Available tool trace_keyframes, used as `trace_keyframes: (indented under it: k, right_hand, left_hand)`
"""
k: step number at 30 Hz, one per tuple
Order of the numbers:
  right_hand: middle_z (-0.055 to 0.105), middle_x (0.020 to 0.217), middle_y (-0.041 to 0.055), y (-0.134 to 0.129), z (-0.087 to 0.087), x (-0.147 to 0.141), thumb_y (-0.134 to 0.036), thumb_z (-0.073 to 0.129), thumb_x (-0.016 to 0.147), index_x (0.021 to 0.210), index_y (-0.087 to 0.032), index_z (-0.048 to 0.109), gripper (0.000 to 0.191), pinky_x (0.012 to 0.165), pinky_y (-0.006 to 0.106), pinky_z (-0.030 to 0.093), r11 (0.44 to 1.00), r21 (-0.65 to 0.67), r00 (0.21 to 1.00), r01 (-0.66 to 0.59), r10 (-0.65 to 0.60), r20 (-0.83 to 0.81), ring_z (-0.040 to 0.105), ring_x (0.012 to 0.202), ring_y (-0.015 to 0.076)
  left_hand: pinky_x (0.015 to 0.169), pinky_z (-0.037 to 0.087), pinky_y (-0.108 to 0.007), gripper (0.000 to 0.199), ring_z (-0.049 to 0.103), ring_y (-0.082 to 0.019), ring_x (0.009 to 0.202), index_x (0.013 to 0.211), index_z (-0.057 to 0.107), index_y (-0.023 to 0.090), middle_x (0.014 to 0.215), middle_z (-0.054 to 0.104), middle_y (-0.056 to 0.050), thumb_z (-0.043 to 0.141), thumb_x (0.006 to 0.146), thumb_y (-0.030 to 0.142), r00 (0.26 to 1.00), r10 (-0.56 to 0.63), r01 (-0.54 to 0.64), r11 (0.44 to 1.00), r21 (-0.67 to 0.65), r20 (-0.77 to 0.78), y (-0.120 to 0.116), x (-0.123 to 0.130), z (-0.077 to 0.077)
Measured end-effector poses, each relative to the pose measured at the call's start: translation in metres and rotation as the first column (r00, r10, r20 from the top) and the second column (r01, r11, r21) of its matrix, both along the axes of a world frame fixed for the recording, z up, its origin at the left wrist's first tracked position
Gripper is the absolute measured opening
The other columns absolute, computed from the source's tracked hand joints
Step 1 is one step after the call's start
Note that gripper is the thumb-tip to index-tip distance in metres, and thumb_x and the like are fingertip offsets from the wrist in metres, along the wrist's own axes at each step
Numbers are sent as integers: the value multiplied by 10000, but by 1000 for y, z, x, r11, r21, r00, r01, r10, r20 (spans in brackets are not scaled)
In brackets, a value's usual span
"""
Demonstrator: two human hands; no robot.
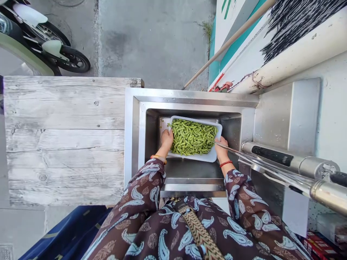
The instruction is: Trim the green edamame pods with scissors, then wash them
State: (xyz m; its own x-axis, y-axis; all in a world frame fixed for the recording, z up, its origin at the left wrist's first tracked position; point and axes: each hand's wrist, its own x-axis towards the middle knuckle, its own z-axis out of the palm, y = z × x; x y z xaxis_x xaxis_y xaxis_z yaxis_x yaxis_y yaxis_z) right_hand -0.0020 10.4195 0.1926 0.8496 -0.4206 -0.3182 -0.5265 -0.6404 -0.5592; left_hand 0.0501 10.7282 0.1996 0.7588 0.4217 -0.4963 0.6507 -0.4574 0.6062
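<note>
A white rectangular plastic tub (207, 157) full of green soybean pods (191, 137) is inside a stainless steel sink (189, 96). My left hand (166, 139) grips the tub's left rim, its fingers partly hidden by the edge. At the opposite end, my right hand (222, 148) is closed on the right rim, just beneath the faucet's thin spout. The tub sits slightly tilted, its right end nearer to me. A few loose bits lie on the sink floor left of the tub.
From the right, a metal faucet (271, 155) reaches over the sink. A weathered wooden table (65, 144) adjoins the sink on the left. Behind the sink, a wooden pole (230, 43) leans along the wall, near a dark-bristled broom head (295, 25). A motorbike (54, 47) stands at the far left.
</note>
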Motion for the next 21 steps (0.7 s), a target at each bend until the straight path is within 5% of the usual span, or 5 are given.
trace_keyframes:
  k: [4,10,15,18,21]
  right_hand:
    - [493,1454,167,32,22,23,-399,473,911,1420,-162,480,561,1158,468,342,970,-48,964,-236,240,114,425,1375,287]
    - [367,1591,94,96,22,61,-436,404,987,1485,-228,446,542,1171,520,328,815,-101,815,-570,577,50,371,1429,313]
    - [435,1556,83,62,29,32,-365,315,1027,1516,-199,404,524,1200,483,304,654,-56,653,-755,757,29,371,1443,263]
    - [415,1566,110,27,43,5,-356,369,1012,1516,-202,406,528,1192,527,311,644,-75,646,-762,763,-18,336,1468,284]
    - [289,1625,125,23,55,-18,-396,459,982,1546,-228,346,599,1170,568,329,657,-100,662,-748,749,-28,276,1494,328]
  left_hand:
    - [1174,312,-476,485,419,-310,1409,1362,539,123,1465,499,-202,476,899,249,978,-187,182,981,59,89,-7,5,6]
    - [1218,118,-614,635,35,-368,1543,1527,369,140,1657,217,-131,437,930,346,779,-613,587,786,194,131,-55,-4,16]
    - [1216,167,-582,706,10,-355,1544,1549,273,49,1650,191,-193,452,906,278,575,-801,788,597,154,164,-95,-37,29]
    - [1224,181,-547,702,92,-320,1546,1552,288,97,1660,176,-162,481,891,231,433,-886,879,456,140,165,-94,-47,44]
    - [1225,134,-577,714,96,-337,1544,1562,292,170,1672,144,-128,528,893,247,486,-869,838,494,232,92,-71,-51,58]
